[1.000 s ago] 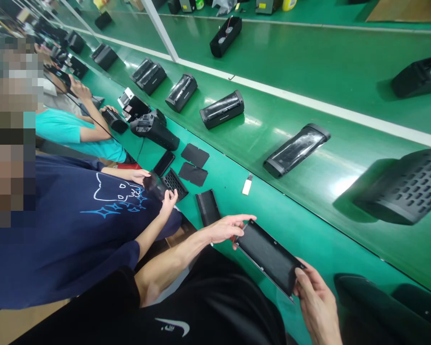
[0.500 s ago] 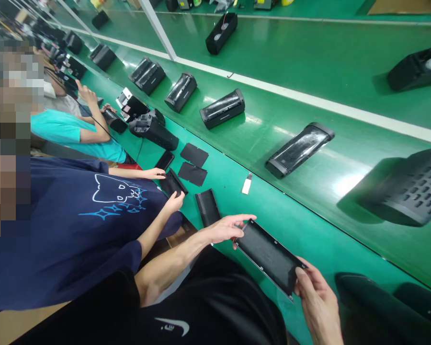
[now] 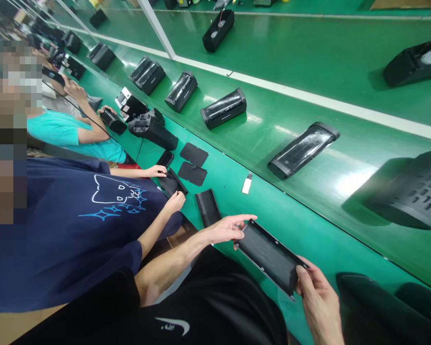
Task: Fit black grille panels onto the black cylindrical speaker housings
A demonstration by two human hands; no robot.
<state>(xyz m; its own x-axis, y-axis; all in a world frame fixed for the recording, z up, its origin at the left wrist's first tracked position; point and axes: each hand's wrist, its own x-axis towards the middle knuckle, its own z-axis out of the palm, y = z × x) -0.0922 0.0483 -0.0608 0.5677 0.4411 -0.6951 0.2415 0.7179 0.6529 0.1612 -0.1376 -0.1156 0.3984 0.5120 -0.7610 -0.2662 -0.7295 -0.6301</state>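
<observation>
- Head camera view: nearest, the wearer's black shirt (image 3: 215, 302) with a pale logo fills the lower middle.
- Right hand (image 3: 318, 292) grips one end of a shallow black panel (image 3: 269, 256), thumb on top and fingers around the edge.
- Left hand (image 3: 230, 229) holds the panel's other end, index finger stretched past its corner; the panel is held above the green table (image 3: 294, 225), its hollow side facing the camera.
- Lower right, a dark curved object (image 3: 366, 297), partly in shadow.
- Just beyond the left hand, a second black panel (image 3: 207, 208) lies on the table.
- To the left, a co-worker in a navy shirt (image 3: 75, 239) has both hands on another black panel (image 3: 174, 183).
- Near that panel, two dark sheets (image 3: 194, 164) lie flat.
- Farther off, film-covered black units (image 3: 224, 108) stand spaced along a green surface (image 3: 258, 139) with a white stripe (image 3: 290, 93).
</observation>
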